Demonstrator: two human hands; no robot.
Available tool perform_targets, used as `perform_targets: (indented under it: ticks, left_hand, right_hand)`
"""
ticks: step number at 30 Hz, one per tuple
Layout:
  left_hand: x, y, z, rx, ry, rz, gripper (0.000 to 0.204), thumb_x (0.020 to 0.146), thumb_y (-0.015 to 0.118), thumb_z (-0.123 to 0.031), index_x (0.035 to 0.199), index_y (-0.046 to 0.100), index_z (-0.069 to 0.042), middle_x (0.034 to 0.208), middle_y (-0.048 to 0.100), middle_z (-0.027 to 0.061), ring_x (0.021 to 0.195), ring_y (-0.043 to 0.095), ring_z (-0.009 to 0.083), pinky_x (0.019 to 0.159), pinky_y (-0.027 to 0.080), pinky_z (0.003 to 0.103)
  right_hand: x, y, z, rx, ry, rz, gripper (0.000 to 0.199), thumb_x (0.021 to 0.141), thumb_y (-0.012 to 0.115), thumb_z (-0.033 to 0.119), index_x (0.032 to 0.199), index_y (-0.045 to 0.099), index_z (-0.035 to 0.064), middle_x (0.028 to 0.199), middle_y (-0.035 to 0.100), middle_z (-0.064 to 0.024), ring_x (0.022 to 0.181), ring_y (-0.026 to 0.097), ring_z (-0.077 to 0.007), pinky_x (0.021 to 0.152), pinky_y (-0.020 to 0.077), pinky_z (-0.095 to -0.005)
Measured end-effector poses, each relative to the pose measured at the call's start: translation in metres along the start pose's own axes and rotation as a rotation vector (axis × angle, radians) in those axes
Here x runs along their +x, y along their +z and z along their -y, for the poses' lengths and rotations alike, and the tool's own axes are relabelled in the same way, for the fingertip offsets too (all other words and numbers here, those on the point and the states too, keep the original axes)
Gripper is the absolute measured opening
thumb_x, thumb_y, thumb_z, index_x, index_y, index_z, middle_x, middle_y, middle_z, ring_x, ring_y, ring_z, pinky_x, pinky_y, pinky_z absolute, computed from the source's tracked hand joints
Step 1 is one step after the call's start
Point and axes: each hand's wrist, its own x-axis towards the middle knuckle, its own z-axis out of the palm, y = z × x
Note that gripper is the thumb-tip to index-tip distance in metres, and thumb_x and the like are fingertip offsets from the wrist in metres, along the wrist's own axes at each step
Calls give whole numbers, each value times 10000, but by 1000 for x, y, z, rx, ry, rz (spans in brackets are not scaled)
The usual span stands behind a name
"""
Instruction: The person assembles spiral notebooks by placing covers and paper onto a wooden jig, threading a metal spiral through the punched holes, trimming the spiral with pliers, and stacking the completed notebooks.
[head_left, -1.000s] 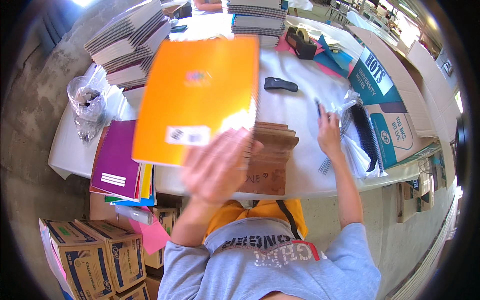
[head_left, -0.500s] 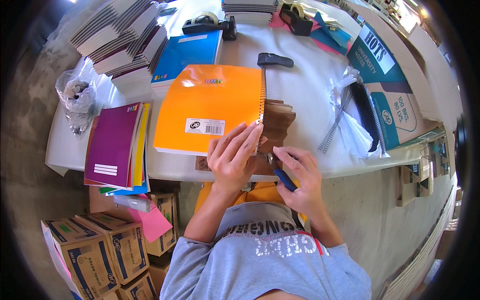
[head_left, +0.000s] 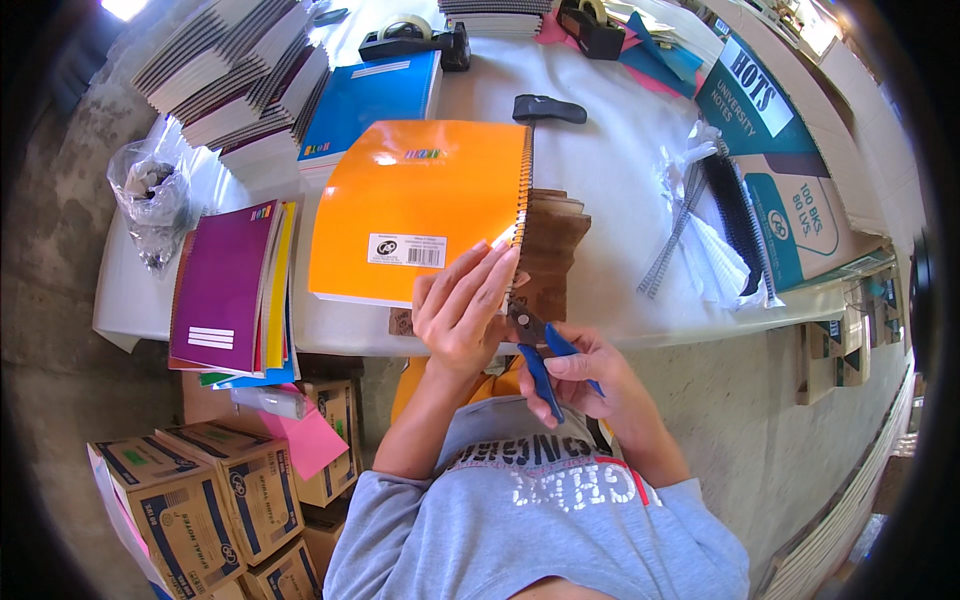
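An orange spiral-bound notebook (head_left: 415,205) lies on the white table (head_left: 620,170), its wire spine on the right. My left hand (head_left: 460,312) presses flat on its near right corner, fingertips at the spine's end. My right hand (head_left: 590,375) grips blue-handled pliers (head_left: 535,345) whose jaws meet the near end of the wire spine (head_left: 521,215). A brown wooden block (head_left: 555,250) sits under the notebook's right edge.
A purple notebook pile (head_left: 225,290) lies at the left, a blue notebook (head_left: 370,100) and stacked notebooks (head_left: 235,85) behind. Black binding spirals in plastic (head_left: 725,215), a printed carton (head_left: 790,170), tape dispensers (head_left: 415,40) and a plastic bag (head_left: 150,195) ring the table. Cardboard boxes (head_left: 200,500) stand below.
The orange notebook came down from being held up to lie flat on the table. My right hand left the spirals, took up the blue pliers and brought them to the spine's near end.
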Motion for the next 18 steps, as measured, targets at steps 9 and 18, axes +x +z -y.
perform_targets:
  ticks: [9, 18]
  left_hand:
    - [36, -85, 52, 204, -336, -657, 247, 790, 648, -52, 1032, 642, -1, 932, 671, 102, 812, 643, 221, 734, 501, 291]
    - [-47, -308, 261, -216, -845, -1026, 233, 865, 599, -123, 1044, 580, 25, 969, 630, 134, 830, 626, 239, 704, 530, 348]
  right_hand:
    - [11, -34, 11, -157, -434, -326, 500, 775, 642, 111, 1244, 490, 26, 1107, 553, -67, 1001, 525, -142, 910, 406, -293]
    - [125, -124, 49, -942, -389, -522, 469, 817, 623, 239, 1252, 508, 106, 1067, 588, -99, 950, 568, -233, 865, 425, -323]
